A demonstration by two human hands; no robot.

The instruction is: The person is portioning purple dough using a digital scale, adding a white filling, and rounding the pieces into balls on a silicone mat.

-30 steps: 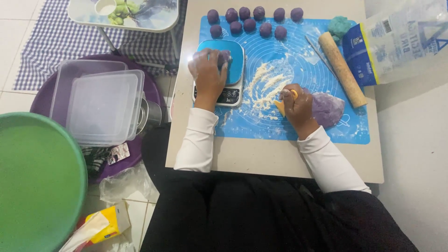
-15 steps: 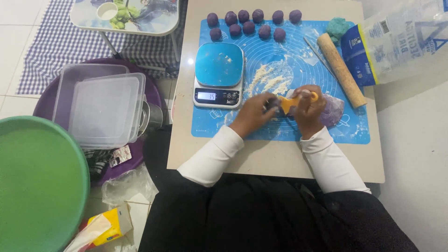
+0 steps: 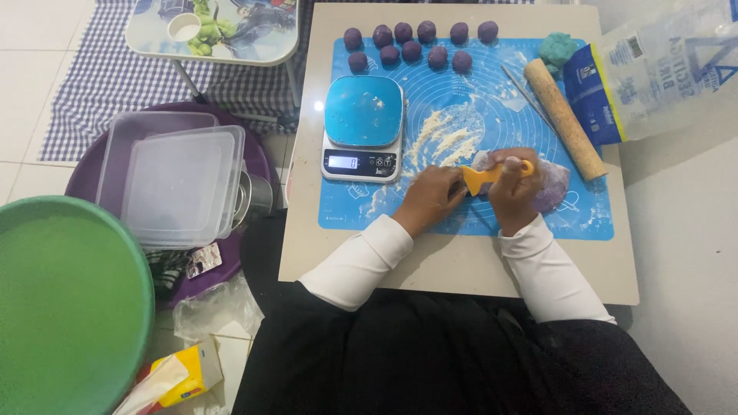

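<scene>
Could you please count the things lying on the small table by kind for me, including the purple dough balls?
Purple dough balls: 10
Kitchen scale: 1
Rolling pin: 1
Yellow scraper: 1
Blue silicone mat: 1
Flour bag: 1
Purple dough lump: 1
Teal lump: 1
Total: 17

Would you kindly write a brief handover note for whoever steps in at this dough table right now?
Right hand: gripping the yellow scraper over the purple dough lump.
Left hand: at the scraper's blade end, fingers closed around something I cannot make out.
Done: ten purple dough balls lined up at the far edge of the blue mat.
Scale: pan empty.
Rolling pin lies to the right, untouched.
Left: the remaining lump is not yet portioned.
</scene>
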